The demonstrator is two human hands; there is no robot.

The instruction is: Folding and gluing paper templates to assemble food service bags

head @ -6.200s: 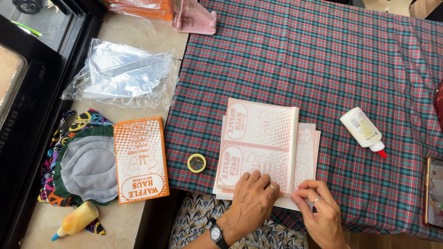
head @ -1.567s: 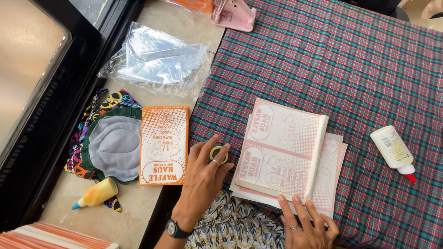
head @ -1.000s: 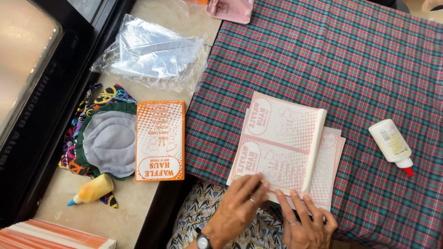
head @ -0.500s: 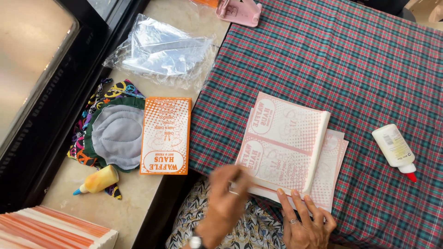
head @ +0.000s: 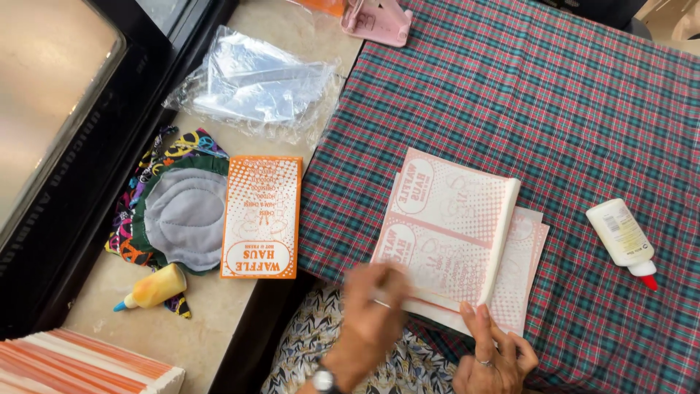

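A stack of pink printed paper sheets (head: pixel 452 219) lies on the plaid tablecloth (head: pixel 554 95) near its front edge, the top sheets folded over to the right. My left hand (head: pixel 372 314) is blurred by motion at the stack's near left corner, with a watch on its wrist; what it holds is unclear. The fingertips of my right hand (head: pixel 496 354) rest on the stack's near edge, holding it down. A small yellowish tape roll seen earlier is out of view.
An orange printed paper bag (head: pixel 261 217) lies left of the cloth beside a round grey fabric pad (head: pixel 182 215) and a small yellow bottle (head: pixel 153 286). Clear plastic bags (head: pixel 255 84) sit further back. A white glue bottle (head: pixel 620 233) lies right of the stack. A pink punch (head: pixel 375 18) is at the far edge.
My left hand reached to the tape roll beside the orange bag, and the roll left the table. The hand then came back to the stack's near left corner. My right hand stayed put.
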